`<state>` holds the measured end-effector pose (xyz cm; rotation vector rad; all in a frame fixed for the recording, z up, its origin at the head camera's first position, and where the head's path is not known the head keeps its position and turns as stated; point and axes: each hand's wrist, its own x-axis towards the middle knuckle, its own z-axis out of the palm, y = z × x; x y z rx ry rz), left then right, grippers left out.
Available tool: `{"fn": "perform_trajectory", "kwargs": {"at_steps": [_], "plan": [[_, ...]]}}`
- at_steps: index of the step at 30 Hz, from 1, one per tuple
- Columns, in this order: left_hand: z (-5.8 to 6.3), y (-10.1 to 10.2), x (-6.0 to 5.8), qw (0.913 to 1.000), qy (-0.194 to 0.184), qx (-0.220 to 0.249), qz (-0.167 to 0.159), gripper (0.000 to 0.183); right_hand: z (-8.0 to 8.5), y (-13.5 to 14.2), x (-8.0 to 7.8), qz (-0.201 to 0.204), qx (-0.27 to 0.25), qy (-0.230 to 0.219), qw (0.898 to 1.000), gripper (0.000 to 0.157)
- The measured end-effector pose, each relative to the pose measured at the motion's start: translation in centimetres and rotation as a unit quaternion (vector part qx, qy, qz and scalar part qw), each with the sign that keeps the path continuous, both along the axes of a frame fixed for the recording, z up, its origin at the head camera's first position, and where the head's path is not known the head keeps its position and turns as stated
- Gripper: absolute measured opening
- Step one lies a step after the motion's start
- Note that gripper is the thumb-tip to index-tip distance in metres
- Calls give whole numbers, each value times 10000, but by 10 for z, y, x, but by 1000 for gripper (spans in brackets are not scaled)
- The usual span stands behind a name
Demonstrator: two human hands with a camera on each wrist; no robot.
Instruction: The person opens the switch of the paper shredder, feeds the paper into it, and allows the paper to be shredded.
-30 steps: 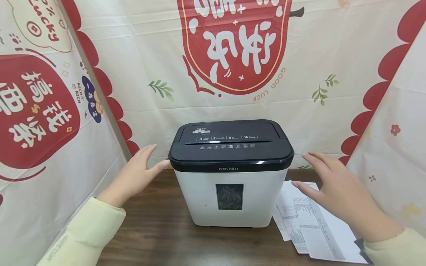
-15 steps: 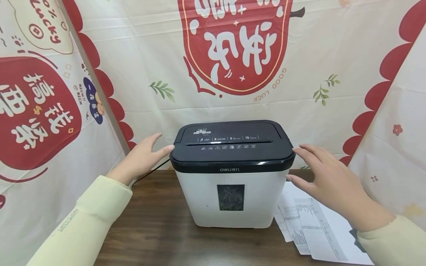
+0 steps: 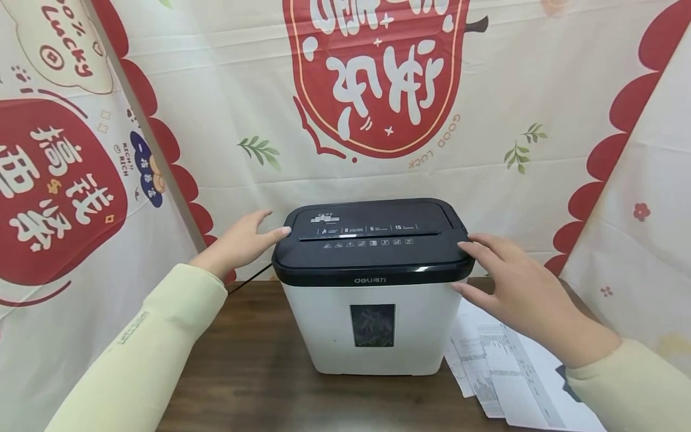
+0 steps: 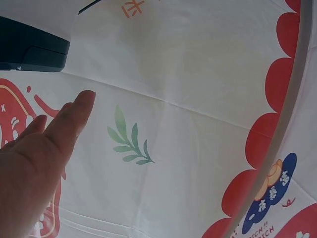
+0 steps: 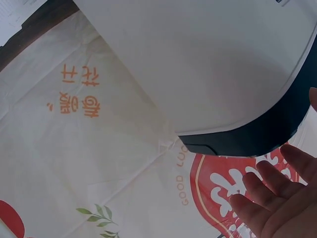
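A paper shredder (image 3: 324, 327) with a white bin, a black lid and a small dark window stands upright on the table. The left hand (image 3: 241, 245) is at the lid's left end in the head view, thumb tip overlapping the lid's edge, fingers loosely extended. On the other side, the right hand (image 3: 515, 291) has its fingertips right at the lid's right end and its thumb lower, by the white wall. In the left wrist view, the hand (image 4: 42, 158) shows apart from the dark lid (image 4: 37, 49). The right wrist view has relaxed fingers (image 5: 292, 161) close beside the lid (image 5: 247, 136).
Several printed sheets of paper (image 3: 518, 378) lie on the wooden table (image 3: 259, 372) to the right of the shredder, partly behind the right forearm. A black cord (image 3: 251, 278) runs out at the back left. Printed cloth (image 3: 378, 174) hangs close behind and on both sides.
Both hands have moved inward to the ends of the shredder's lid, the left one rightward and slightly up, the right one leftward. The shredder stays in place; the view has shifted slightly.
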<state>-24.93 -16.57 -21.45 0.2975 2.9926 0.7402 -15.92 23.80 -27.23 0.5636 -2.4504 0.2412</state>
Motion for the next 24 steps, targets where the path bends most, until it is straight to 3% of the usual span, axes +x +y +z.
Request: {"fn": "perform_trajectory", "kwargs": {"at_steps": [12,24], "plan": [[0,19,-24,9999,-54,-105,-10,77,0,-7,-7,118,96,-334,9993,63],[-4,31,-45,9994,-42,-326,-86,75,-3,-11,-14,392,160,-82,9991,60]]}}
